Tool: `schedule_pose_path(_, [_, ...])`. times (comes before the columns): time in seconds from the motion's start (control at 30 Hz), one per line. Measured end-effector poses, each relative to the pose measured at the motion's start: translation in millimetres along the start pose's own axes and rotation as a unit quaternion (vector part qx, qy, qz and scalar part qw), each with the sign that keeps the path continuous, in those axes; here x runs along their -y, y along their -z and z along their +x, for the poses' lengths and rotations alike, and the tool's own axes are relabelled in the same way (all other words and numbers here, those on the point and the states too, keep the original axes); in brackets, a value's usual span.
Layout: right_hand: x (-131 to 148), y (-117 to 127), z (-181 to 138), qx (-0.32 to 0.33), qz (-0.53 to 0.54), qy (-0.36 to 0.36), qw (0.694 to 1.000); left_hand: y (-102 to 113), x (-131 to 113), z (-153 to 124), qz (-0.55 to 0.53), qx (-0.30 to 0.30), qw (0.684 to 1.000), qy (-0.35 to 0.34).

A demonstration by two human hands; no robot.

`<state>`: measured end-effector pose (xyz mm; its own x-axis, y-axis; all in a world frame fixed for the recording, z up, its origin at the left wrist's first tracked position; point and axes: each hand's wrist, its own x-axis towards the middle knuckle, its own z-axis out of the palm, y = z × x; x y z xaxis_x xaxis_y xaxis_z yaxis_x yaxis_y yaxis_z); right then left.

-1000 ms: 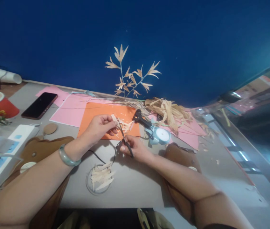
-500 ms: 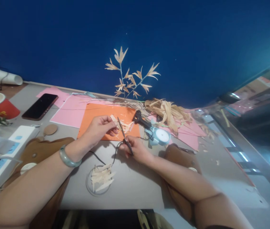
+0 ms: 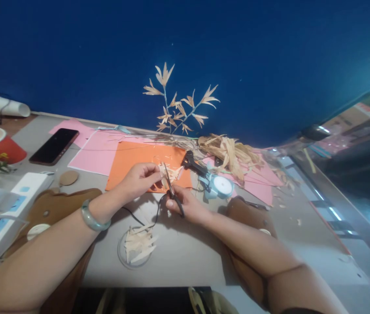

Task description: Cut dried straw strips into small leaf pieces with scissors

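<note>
My right hand (image 3: 188,205) is closed around the handles of a pair of scissors (image 3: 171,186), their blades pointing up and away from me. Just left of the blades, my left hand (image 3: 144,176) pinches a small pale piece of corn husk (image 3: 163,170); part of it is hidden by the fingers and blades. Both hands are over the near edge of an orange sheet (image 3: 129,159) strewn with husk trimmings. Nearer to me, a round clear dish (image 3: 119,253) holds cut husk pieces (image 3: 140,244). A black glue gun (image 3: 194,163) lies right of the sheet.
A branch with husk leaves (image 3: 167,104) rises at the back. Dried husks (image 3: 233,155) lie at right behind a blue ribbon spool (image 3: 222,186). At left are a phone (image 3: 54,146), a red paper cup (image 3: 8,150) and a power strip (image 3: 24,194). A black cord (image 3: 135,216) runs below my hands.
My left hand has moved slightly right and lower, and the husk piece is now at the scissor blades. The blades have swung slightly, more upright than before.
</note>
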<state>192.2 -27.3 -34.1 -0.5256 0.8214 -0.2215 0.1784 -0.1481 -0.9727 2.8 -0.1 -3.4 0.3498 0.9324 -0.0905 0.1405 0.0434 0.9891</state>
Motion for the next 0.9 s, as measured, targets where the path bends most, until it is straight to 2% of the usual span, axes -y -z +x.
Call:
schedule_pose_path(0.2, [-7.0,-0.3,1.0,-0.021,0.008,-0.026,0.999,-0.8,1.8,0.1,0.037,-0.004,0.999,0.005])
schedule_pose_path(0.4, [-8.1,-0.4,1.3,-0.030,0.017,-0.040,0.999,-0.7,2.2,0.4,0.029,-0.007,0.999,0.024])
schedule_pose_path(0.9, [-3.4,-0.7,0.6,-0.024,0.000,-0.033,0.999,0.4,4.8,1.6,0.039,0.004,0.999,0.000])
